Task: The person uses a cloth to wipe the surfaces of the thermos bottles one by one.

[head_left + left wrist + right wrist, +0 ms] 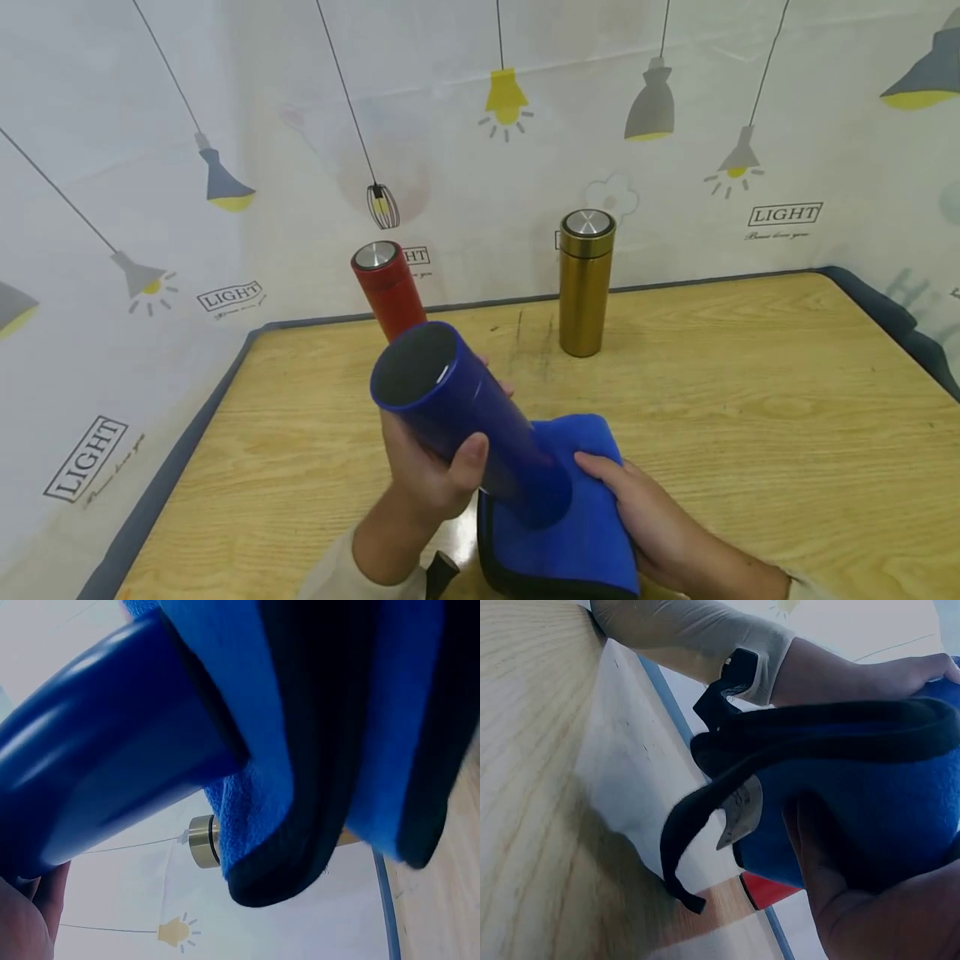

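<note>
My left hand [423, 471] grips a glossy blue cylindrical bottle [468, 408] [105, 742], tilted above the table with its dark round end facing up and to the left. A folded blue cloth with black edging [577, 542] [885, 795] is held by my right hand [656, 512], thumb on top and fingers underneath. In the left wrist view, the bottle's lower end meets the cloth [255, 697]. A white label [742, 814] hangs from the cloth in the right wrist view. Most of my left fingers are hidden behind the bottle.
A red bottle with a silver-topped lid [390, 292] stands behind the blue one, partly covered by it. Farther right, a gold bottle [585, 300] stands upright near the back edge. The wood-grain table [750, 400] meets a wall covering printed with lamps [465, 167].
</note>
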Motion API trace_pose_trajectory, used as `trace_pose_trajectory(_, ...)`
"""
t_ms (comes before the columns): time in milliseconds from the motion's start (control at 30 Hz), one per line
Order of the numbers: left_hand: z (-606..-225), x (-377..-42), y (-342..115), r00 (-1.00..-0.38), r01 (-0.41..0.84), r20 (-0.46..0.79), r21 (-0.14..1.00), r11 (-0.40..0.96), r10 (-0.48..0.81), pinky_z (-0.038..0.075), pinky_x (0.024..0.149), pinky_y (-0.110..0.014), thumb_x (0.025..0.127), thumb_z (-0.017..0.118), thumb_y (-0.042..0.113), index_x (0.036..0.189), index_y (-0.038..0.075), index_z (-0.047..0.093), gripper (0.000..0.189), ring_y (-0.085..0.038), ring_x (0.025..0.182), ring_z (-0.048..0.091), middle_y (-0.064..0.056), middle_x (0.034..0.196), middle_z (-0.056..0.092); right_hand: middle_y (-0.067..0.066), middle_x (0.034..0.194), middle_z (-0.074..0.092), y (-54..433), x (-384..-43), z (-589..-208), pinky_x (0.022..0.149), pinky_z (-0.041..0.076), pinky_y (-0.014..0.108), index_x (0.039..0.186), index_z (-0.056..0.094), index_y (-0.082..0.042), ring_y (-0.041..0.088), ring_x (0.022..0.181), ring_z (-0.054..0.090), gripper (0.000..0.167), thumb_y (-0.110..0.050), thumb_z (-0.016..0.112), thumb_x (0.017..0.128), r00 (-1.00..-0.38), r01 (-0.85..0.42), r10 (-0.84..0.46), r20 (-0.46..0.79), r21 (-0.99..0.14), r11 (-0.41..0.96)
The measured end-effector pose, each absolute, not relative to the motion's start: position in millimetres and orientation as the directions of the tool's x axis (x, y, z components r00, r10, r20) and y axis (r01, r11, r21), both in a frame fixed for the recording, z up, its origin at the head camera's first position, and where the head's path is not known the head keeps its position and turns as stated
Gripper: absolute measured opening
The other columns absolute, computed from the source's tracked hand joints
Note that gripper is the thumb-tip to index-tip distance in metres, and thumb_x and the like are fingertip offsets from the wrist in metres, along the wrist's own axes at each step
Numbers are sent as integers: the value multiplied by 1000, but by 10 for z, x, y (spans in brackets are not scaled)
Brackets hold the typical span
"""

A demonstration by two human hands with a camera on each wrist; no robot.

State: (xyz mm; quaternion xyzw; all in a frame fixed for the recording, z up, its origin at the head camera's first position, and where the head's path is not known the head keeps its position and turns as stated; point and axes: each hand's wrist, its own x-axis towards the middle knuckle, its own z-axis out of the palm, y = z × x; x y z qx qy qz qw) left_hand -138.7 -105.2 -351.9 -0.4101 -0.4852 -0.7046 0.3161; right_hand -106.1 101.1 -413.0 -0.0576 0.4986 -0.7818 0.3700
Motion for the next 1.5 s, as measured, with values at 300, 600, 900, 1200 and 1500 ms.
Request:
trace_pose_trajectory(300, -3524, -1416, -1053, -521, 817, 851, 476, -326, -63, 62, 68, -45, 90, 67, 23, 134, 2, 40, 56, -24, 81, 71, -10, 108, 65, 1, 111, 70, 1059, -1081, -4103, 85, 60, 34, 130, 50, -9, 17, 100, 71, 37, -38, 42, 107, -721, 512, -634, -278, -830, -218)
trace_pose_trajectory(600, -3520, -1399, -1010, -438, 872, 899, 421, -250, -12, 61, 77, -40, 88, 66, 26, 136, -4, 36, 65, -26, 92, 68, -14, 116, 62, 3, 120, 68, 1009, -1034, -4151, 92, 58, 38, 134, 49, -12, 20, 110, 68, 39, -39, 39, 108, -693, 563, -666, -275, -783, -262)
trace_pose_trajectory(900, -3491, -1426, -968, -361, 917, 928, 335, -218, -94, 60, 83, -37, 85, 67, 20, 134, -9, 37, 65, -25, 95, 66, -14, 118, 61, 2, 114, 68, 1058, -1056, -4119, 88, 59, 35, 129, 49, -13, 18, 104, 69, 36, -40, 42, 107, -732, 536, -610, -303, -809, -241)
trace_pose_trajectory(1200, -3523, -1459, -924, -378, 879, 923, 334, -340, -71, 62, 79, -42, 88, 68, 18, 135, -6, 35, 61, -27, 94, 69, -16, 119, 62, 1, 117, 68, 1172, -1130, -4103, 90, 58, 39, 148, 29, -5, 19, 106, 68, 61, -46, 43, 105, -783, 504, -512, -354, -843, -187)
trace_pose_trajectory(1500, -3573, -1839, -1017, -607, 794, 794, 607, 33, 2, 58, 91, -41, 85, 72, 46, 135, -9, 28, 86, -25, 106, 64, -20, 123, 59, 4, 135, 56, 1599, -1220, -4165, 95, 56, 38, 156, 6, -6, 17, 113, 64, 71, -45, 39, 107, -805, 506, -417, -423, -856, -108)
